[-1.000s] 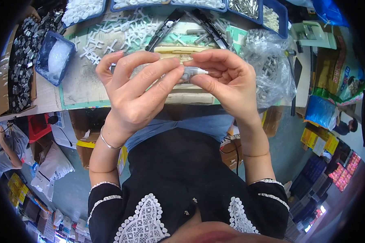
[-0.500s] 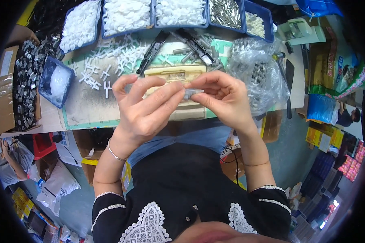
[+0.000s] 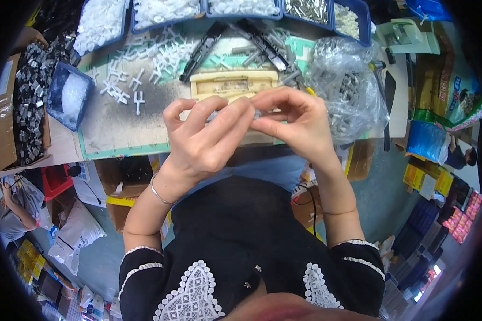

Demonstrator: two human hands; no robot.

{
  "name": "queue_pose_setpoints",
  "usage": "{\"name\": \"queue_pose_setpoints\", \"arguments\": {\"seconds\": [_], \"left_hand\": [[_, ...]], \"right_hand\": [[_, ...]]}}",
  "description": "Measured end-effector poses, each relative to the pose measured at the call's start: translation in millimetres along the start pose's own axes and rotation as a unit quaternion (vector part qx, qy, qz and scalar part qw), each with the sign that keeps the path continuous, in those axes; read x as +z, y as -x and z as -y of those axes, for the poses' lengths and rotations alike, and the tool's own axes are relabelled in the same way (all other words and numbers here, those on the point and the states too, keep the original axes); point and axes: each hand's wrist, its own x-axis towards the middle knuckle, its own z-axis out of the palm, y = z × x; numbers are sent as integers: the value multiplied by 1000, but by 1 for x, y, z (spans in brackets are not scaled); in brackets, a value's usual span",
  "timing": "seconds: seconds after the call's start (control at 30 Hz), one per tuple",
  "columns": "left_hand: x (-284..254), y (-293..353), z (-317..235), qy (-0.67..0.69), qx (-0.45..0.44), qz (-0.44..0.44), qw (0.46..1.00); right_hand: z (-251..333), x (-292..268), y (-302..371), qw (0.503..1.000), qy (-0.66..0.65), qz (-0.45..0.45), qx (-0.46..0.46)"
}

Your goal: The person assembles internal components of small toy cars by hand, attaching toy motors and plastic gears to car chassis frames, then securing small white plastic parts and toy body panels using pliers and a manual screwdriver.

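My left hand (image 3: 206, 136) and my right hand (image 3: 297, 124) meet fingertip to fingertip above the front of the bench. Pinched between them is a small grey part (image 3: 257, 114), mostly covered by the fingers, so its exact kind does not show. Just behind the fingers lies a cream rectangular fixture (image 3: 270, 78) with a recessed middle. Two long black slotted pieces (image 3: 201, 52) lean toward each other beyond it. White fork-shaped plastic pieces (image 3: 138, 101) are scattered to the left of my hands.
Blue bins (image 3: 202, 15) of white, metal and cream small parts line the back. At left stand a small blue tray (image 3: 51, 101) and a carton (image 3: 5, 115) beside heaped black-and-silver parts (image 3: 33, 107). A clear plastic bag (image 3: 367, 115) of grey parts lies at right, near grey tubes (image 3: 245, 49).
My fingertips have drawn closer together over the small grey part, which now shows less. The view has shifted, so the bench things sit higher in the picture.
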Motion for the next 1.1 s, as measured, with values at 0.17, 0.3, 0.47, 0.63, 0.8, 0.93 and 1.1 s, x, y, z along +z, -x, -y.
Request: {"name": "queue_pose_setpoints", "arguments": {"seconds": [0.17, 0.3, 0.47, 0.63, 0.8, 0.93, 1.1], "left_hand": [[-9, 8, -9, 50, -93, 21, 994], [1, 23, 0, 95, -181, -6, 979], [13, 36, -3, 33, -106, 49, 993], [21, 46, -3, 17, -77, 74, 994], [24, 49, -6, 11, -87, 68, 994], [24, 49, -6, 10, -98, 65, 993], [28, 48, -10, 0, -104, 56, 993]], "right_hand": [[-15, -12, 12, 995, 53, -58, -53], [-21, -19, 19, 991, 79, -77, -77], [-32, -25, 19, 898, 361, -61, -244], [-38, -33, 13, 890, 385, -14, -245], [-38, -38, 10, 882, 398, 6, -251], [-41, -37, 4, 874, 408, 33, -261], [-39, -37, 2, 867, 426, 50, -252]]}}
